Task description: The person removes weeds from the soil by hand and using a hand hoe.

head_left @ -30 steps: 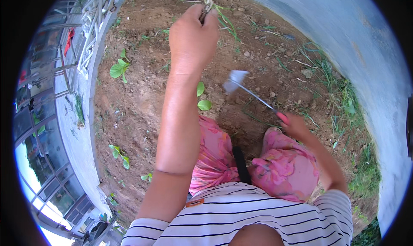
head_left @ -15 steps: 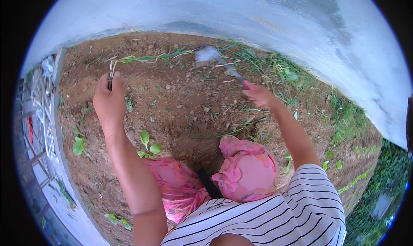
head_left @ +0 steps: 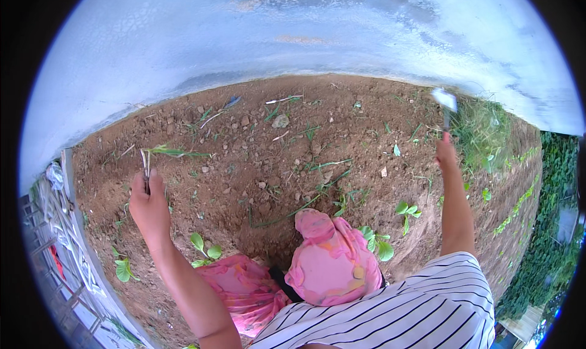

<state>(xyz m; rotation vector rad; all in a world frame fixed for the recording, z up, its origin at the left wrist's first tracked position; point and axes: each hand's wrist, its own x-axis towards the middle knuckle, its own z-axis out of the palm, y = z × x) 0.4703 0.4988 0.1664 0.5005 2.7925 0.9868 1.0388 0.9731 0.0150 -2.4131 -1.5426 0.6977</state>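
Note:
My left hand (head_left: 149,205) is closed around a small bunch of pale-stemmed green plants (head_left: 145,159); their narrow green leaves bend to the right over the soil. Something dark shows between thumb and fingers, too small to make out. At the far right, my outstretched right hand (head_left: 447,155) grips a small hand hoe (head_left: 447,120) by its red handle. Its bright metal blade is blurred and sits at the left edge of a grass clump (head_left: 485,129), close to the wall. Whether the blade touches the soil I cannot tell.
A pale wall (head_left: 293,37) bounds the brown soil (head_left: 244,141) at the back. Leafy seedlings (head_left: 384,248) grow near my pink-clad knees (head_left: 332,269). A concrete edge (head_left: 91,257) runs along the left, with pipes (head_left: 79,239) beyond it. Green foliage (head_left: 537,245) stands at the right.
My right hand has swung the hoe from the middle far to the right, to the grass by the wall. The view has shifted; my left hand still holds the plants.

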